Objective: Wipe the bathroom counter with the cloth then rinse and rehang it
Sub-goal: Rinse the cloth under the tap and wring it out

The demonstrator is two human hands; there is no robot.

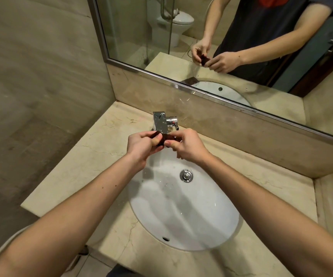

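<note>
Now both hands [141,145] wring cloth [162,139] over sink [211,222]

no readable text, labels, numbers

glossy white sink [191,220], polished marble counter [77,172], chrome faucet [161,122], dark cloth [164,137].

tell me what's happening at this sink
A person stands at a beige marble counter and holds a small dark reddish-brown cloth bunched between both hands. The left hand and right hand each pinch an end of it over the back of the white oval basin, right at the chrome faucet. No running water is visible, and the mirror reflects the same grip.
</note>
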